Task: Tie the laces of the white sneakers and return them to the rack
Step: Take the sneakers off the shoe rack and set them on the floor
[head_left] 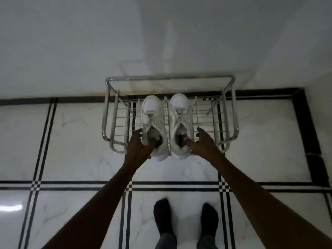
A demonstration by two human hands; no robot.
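Observation:
Two white sneakers stand side by side on the top shelf of a chrome wire shoe rack (231,112), toes toward the wall. My left hand (142,144) grips the heel collar of the left sneaker (152,114), fingers inside its opening. My right hand (203,141) holds the right sneaker (180,112) the same way, thumb in the opening and fingers along its outer side. The heels overhang the rack's front rail. Loose white laces cross over both tongues; I cannot tell whether they are knotted.
The rack stands against a pale wall (161,42) on white marble floor tiles (80,141) with black border lines. My two feet in dark socks (163,214) stand on the floor just in front of the rack.

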